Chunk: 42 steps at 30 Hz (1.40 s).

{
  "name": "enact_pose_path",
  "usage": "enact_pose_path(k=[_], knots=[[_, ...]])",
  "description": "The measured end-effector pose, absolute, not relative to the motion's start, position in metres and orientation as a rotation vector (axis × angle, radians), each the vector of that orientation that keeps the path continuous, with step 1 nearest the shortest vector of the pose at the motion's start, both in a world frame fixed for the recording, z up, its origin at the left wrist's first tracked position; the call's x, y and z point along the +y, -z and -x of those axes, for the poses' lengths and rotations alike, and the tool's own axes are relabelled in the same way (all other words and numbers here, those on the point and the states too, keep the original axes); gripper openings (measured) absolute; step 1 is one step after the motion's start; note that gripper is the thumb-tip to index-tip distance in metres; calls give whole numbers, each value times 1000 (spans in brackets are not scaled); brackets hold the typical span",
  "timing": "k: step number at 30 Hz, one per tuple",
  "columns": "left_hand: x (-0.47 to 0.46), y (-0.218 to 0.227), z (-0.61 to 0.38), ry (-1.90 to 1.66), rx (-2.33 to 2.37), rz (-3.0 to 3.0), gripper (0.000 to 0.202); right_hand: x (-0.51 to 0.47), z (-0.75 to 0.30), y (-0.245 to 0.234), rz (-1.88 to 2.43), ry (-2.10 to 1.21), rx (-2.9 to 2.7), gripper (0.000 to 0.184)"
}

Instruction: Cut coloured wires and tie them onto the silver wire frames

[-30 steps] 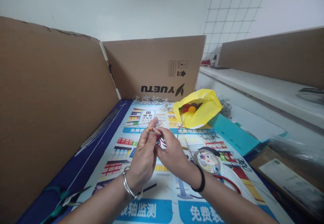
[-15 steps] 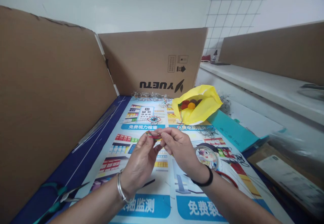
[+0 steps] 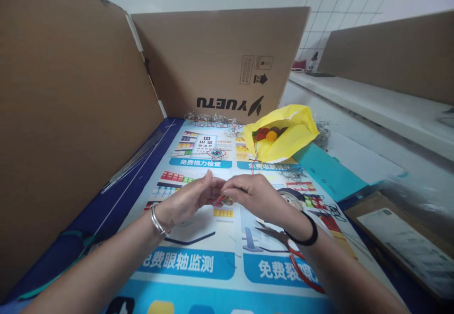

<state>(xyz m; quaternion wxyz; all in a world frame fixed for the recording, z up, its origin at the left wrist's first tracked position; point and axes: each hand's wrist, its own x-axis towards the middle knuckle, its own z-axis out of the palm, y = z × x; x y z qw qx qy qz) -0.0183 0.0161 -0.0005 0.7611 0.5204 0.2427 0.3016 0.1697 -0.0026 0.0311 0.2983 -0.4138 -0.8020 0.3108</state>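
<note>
Thin coloured threads (image 3: 222, 200), red, green and yellow, form a small bundle between my two hands above the middle of the printed sheet. My left hand (image 3: 193, 195) has its thumb raised, with its fingers curled under the threads. From the other side my right hand (image 3: 253, 193) bends over the same bundle, fingers pressed together and partly hiding it. Behind the hands lies a yellow bag (image 3: 301, 136), its mouth toward me, with red, orange and dark balls (image 3: 271, 135) inside. Red and yellow strands hang out of its mouth.
Red-handled scissors (image 3: 301, 271) lie under my right forearm, near a clear tape roll (image 3: 292, 198). Teal-handled scissors (image 3: 76, 257) are at the left, partly behind my forearm. Cardboard walls (image 3: 213, 58) stand left and behind. A teal folder (image 3: 329, 170) and a plastic-wrapped package (image 3: 400, 243) lie right.
My left hand has gone from pinching the threads to a raised thumb and curled fingers. My right hand has turned over the bundle. The view has tilted down.
</note>
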Motion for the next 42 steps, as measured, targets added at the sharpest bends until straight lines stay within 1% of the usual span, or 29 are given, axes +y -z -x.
enact_pose_path(k=[4, 8, 10, 12, 15, 17, 20, 21, 25, 26, 28, 31, 33, 36, 40, 42], knots=[[16, -2, 9, -439, 586, -1292, 31, -3, -170, -30, 1108, -820, -2263, 24], [12, 1, 6, -425, 696, -1215, 20, 0, -170, -25, 1069, -745, -2303, 22], [9, 3, 7, -437, 740, -1176, 20, 1, -171, -24, 1054, -719, -2321, 22], [4, 4, 9, -452, 792, -1165, 20, 0, -177, -26, 1093, -614, -2321, 22], [-5, 6, 14, -473, 866, -1158, 24, -15, -199, -25, 1270, -236, -2330, 24], [-12, 8, 20, -462, 888, -1168, 27, -37, -220, -16, 1409, -47, -2402, 22], [-21, 12, 28, -460, 895, -1181, 25, -80, -256, 12, 1484, 68, -2561, 16], [-24, 13, 30, -468, 895, -1177, 25, -94, -267, 23, 1493, 109, -2598, 18], [-36, 17, 35, -481, 890, -1174, 27, -130, -293, 60, 1523, 304, -2574, 37], [-38, 17, 35, -479, 889, -1188, 27, -132, -294, 64, 1580, 310, -2565, 43], [-42, 19, 35, -469, 896, -1234, 27, -129, -290, 68, 1625, 285, -2548, 47], [-45, 20, 35, -467, 921, -1333, 28, -116, -278, 62, 1650, 208, -2529, 38], [-46, 20, 36, -483, 926, -1397, 28, -108, -272, 57, 1672, 221, -2514, 37], [-47, 20, 39, -518, 908, -1498, 29, -105, -273, 50, 1715, 233, -2530, 44], [-47, 18, 41, -529, 903, -1608, 32, -111, -281, 45, 1752, 74, -2586, 51], [-47, 17, 40, -519, 893, -1670, 34, -113, -281, 45, 1783, 45, -2587, 52]])
